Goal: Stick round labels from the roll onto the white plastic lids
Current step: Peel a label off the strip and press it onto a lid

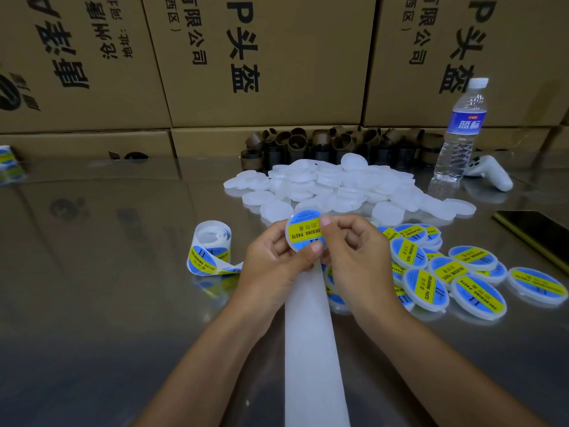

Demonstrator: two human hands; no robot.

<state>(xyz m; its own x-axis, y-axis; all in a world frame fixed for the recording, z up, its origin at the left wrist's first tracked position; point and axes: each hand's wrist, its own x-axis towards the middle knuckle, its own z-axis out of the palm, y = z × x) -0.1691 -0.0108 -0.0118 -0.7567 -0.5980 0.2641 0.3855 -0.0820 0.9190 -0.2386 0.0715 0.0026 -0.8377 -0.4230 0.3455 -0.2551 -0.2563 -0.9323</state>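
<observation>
**Both hands hold one labelled lid above the table**

The left hand (277,257) and the right hand (354,251) meet in the middle of the view and hold one white plastic lid (288,238) between them, tilted up toward the camera. A round blue and yellow label (304,231) lies on the face of the lid. The fingers of the left hand are curled around the lid from the left, and its thumb presses on the lower edge. The right thumb presses on the upper right part of the label, and the other right fingers are curled behind the lid.

A white backing strip (308,334) runs from under the hands to the bottom edge of the view. The label roll (209,251) stands on the shiny table (92,288), to the left of the hands, with printed labels on its loose end.

Behind the hands lies a pile of plain white lids (338,186). To the right of the hands lie the labelled lids (446,272), some of them overlapping.

Further back stand brown cardboard cores (323,143), a water bottle (458,131) and a white controller (489,174). A dark phone (535,232) lies at the right edge. Cardboard boxes (261,57) fill the background.
</observation>
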